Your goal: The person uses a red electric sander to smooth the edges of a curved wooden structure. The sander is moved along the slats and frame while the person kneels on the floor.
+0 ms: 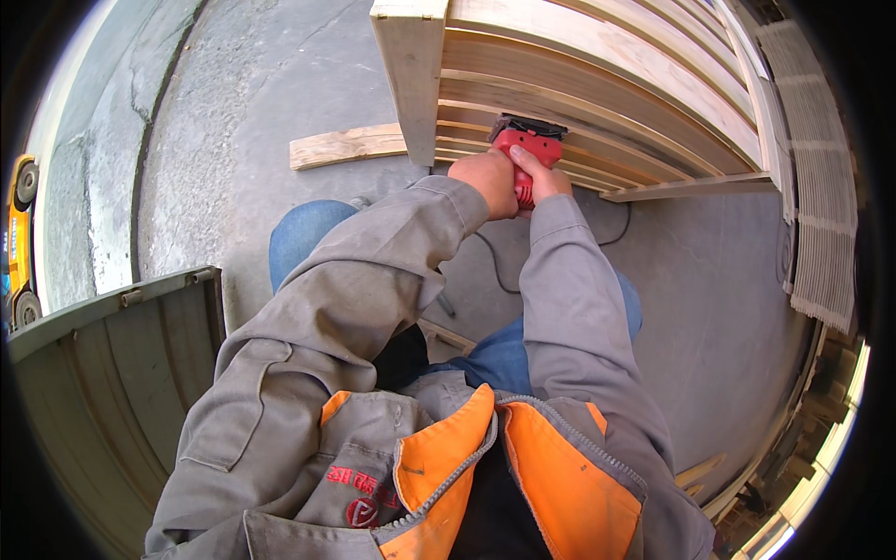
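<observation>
Both my hands are closed around a red electric sander (530, 146) with a black base. My left hand (487, 181) wraps the sander's left side. My right hand (544, 177) grips it from the right, the thumb lying along the top of its body. The sander's black base is at the lower slats of a slatted wooden frame (597, 77); whether it touches them I cannot tell. A thick pale post (411, 79) forms the frame's left end, just ahead of my left hand.
A loose board (347, 147) lies on the concrete floor left of the post. A dark cord (495, 266) runs below my hands. At the left stand a grey-green ribbed metal panel (112, 359) and a yellow vehicle (22, 243). Stacked slats (810, 159) are at the right.
</observation>
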`<state>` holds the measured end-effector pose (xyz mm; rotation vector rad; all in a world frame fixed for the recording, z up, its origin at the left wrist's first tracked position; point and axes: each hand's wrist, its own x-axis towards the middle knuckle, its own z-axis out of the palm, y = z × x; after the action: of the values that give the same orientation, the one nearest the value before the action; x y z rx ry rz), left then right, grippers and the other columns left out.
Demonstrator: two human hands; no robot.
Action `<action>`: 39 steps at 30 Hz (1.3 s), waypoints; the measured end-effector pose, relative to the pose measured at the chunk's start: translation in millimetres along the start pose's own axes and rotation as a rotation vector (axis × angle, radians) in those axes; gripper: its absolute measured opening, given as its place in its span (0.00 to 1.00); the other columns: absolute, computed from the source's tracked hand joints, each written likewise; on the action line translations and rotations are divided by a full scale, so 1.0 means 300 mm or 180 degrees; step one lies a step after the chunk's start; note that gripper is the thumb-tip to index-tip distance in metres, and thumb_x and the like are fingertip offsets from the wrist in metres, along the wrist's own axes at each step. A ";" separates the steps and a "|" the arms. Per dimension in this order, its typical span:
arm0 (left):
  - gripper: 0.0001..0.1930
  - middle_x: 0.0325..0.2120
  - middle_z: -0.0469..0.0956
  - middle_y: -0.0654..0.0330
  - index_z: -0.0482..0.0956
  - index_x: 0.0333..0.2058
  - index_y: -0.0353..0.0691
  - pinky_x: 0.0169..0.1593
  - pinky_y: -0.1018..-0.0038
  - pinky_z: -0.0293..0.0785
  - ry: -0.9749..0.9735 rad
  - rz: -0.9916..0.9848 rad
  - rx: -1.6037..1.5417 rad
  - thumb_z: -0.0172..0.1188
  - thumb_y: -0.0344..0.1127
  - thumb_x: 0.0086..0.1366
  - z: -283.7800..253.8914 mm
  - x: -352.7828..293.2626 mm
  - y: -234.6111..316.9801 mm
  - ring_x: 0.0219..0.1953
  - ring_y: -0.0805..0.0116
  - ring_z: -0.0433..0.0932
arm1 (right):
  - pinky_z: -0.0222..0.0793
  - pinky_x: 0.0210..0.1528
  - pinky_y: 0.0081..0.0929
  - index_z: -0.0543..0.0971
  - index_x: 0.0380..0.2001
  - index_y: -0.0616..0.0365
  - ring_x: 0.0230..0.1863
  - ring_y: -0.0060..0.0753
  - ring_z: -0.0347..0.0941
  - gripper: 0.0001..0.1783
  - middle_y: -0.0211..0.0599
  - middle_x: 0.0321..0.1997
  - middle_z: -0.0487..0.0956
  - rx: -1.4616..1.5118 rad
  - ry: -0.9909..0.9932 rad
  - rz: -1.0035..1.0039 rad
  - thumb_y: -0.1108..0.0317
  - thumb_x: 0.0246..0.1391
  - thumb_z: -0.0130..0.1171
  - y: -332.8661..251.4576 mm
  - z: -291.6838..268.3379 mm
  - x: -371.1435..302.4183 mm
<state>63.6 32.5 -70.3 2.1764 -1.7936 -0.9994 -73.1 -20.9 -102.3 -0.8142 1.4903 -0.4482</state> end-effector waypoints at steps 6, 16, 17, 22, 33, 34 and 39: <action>0.29 0.37 0.86 0.48 0.81 0.42 0.32 0.45 0.61 0.84 0.0027 0.0120 0.0034 0.76 0.44 0.44 0.034 0.023 0.048 0.42 0.51 0.87 | 0.80 0.33 0.50 0.82 0.50 0.61 0.33 0.43 0.83 0.41 0.43 0.41 0.85 0.0195 0.0047 -0.0014 0.44 0.38 0.82 0.007 -0.064 0.024; 0.24 0.36 0.86 0.44 0.81 0.41 0.28 0.46 0.60 0.83 -0.0116 0.0382 -0.0133 0.69 0.42 0.50 0.068 0.049 0.135 0.42 0.50 0.87 | 0.79 0.33 0.31 0.82 0.49 0.70 0.31 0.32 0.83 0.36 0.43 0.41 0.86 0.0314 0.0134 -0.0330 0.51 0.45 0.81 0.011 -0.192 0.050; 0.24 0.36 0.86 0.44 0.81 0.41 0.28 0.46 0.60 0.83 -0.0114 0.0411 -0.0151 0.69 0.41 0.50 0.069 0.048 0.136 0.42 0.50 0.87 | 0.79 0.34 0.31 0.82 0.48 0.70 0.31 0.32 0.83 0.36 0.44 0.41 0.86 0.0326 0.0125 -0.0321 0.51 0.45 0.81 0.006 -0.193 0.037; 0.24 0.36 0.86 0.44 0.81 0.42 0.27 0.46 0.60 0.83 -0.0064 0.0361 -0.0202 0.69 0.41 0.51 0.056 0.033 0.117 0.42 0.50 0.87 | 0.79 0.34 0.32 0.82 0.48 0.70 0.31 0.32 0.83 0.36 0.43 0.41 0.86 0.0227 0.0154 -0.0282 0.51 0.45 0.81 0.003 -0.170 0.039; 0.24 0.37 0.87 0.47 0.82 0.43 0.31 0.47 0.62 0.83 -0.0053 0.0178 -0.0106 0.71 0.43 0.51 -0.047 -0.039 0.000 0.44 0.52 0.87 | 0.79 0.34 0.34 0.82 0.49 0.68 0.31 0.34 0.82 0.35 0.44 0.41 0.85 0.0439 -0.0090 -0.0302 0.52 0.45 0.80 0.002 0.009 0.009; 0.24 0.38 0.87 0.47 0.82 0.43 0.31 0.47 0.62 0.83 -0.0043 0.0168 -0.0075 0.71 0.43 0.51 -0.056 -0.044 -0.013 0.44 0.52 0.87 | 0.80 0.34 0.34 0.81 0.49 0.69 0.31 0.34 0.82 0.35 0.44 0.41 0.85 0.0437 -0.0122 -0.0320 0.52 0.45 0.80 0.009 0.023 0.023; 0.22 0.39 0.87 0.48 0.83 0.42 0.33 0.48 0.62 0.83 0.0067 0.0029 -0.0035 0.70 0.43 0.51 -0.084 -0.066 -0.066 0.45 0.53 0.87 | 0.80 0.34 0.37 0.81 0.49 0.71 0.30 0.37 0.83 0.37 0.46 0.41 0.85 0.0251 -0.0043 -0.0193 0.51 0.45 0.81 -0.005 0.100 -0.001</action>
<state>93.2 48.7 -53.2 2.1621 -1.7830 -0.9782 -43.6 -15.7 -104.3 -0.8002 1.4295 -0.5427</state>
